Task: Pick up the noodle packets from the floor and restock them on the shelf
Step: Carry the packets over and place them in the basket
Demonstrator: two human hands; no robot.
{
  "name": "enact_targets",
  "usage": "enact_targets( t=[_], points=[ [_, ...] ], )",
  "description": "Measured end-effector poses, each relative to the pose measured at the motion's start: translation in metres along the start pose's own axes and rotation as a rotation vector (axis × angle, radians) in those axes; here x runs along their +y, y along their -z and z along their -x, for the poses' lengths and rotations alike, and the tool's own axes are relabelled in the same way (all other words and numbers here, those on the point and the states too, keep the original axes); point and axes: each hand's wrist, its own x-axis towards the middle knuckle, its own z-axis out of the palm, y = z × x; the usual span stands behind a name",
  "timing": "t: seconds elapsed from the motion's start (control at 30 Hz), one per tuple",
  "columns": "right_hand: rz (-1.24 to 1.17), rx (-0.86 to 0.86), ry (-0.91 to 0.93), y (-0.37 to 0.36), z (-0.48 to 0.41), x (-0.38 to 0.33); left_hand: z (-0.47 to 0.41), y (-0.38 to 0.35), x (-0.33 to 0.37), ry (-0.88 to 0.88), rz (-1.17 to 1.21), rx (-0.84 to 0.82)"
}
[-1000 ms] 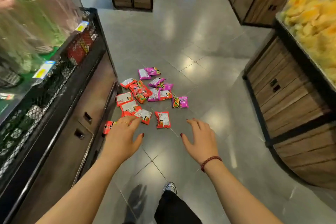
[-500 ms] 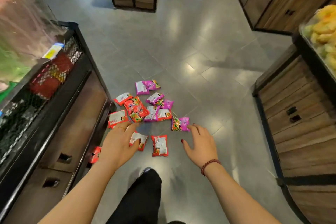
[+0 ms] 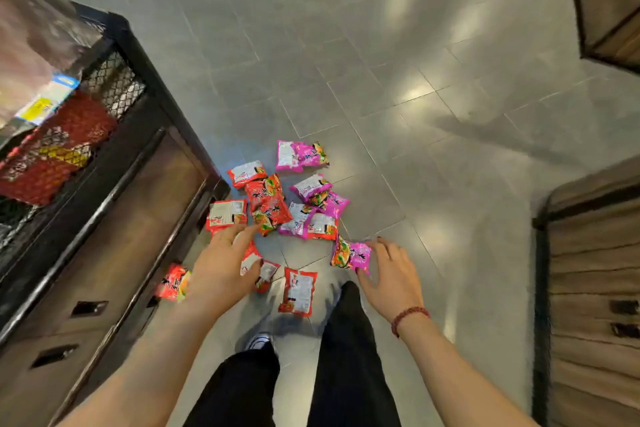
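Red and pink noodle packets (image 3: 270, 204), black brush lettering unreadable

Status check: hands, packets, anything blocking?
Left hand open over red packets. Right hand on pink packet, grip unclear. Rest on floor. Nothing blocking.

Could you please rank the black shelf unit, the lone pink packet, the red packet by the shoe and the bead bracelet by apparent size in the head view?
1. black shelf unit, by far largest.
2-3. red packet by the shoe and lone pink packet: look alike, so unranked.
4. bead bracelet, smallest.
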Motion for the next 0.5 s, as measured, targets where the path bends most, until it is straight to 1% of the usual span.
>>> enact_targets(
  t=[0.1,0.17,0.23,0.33,0.4,0.5],
  points=[
    [-0.073,-0.088,0.026,0.0,-0.053,0.027,-0.021,-0.035,0.002,0.135,0.043,-0.027],
    [-0.055,-0.127,0.058,-0.005,-0.089,0.044,-0.034,-0.06,0.003,0.199,0.037,-0.033],
    [-0.031,-0.179,0.071,-0.016,-0.12,0.062,-0.043,-0.087,0.005,0.314,0.036,-0.048],
    [-0.025,-0.226,0.078,-0.046,-0.162,0.087,-0.053,-0.13,0.004,0.439,0.099,-0.049],
    [-0.009,-0.273,0.073,-0.075,-0.184,0.104,-0.053,-0.167,-0.005,0.556,0.192,-0.099],
    [0.032,-0.367,0.053,-0.125,-0.215,0.133,-0.051,-0.23,-0.02,0.733,0.413,-0.094]
  ],
)
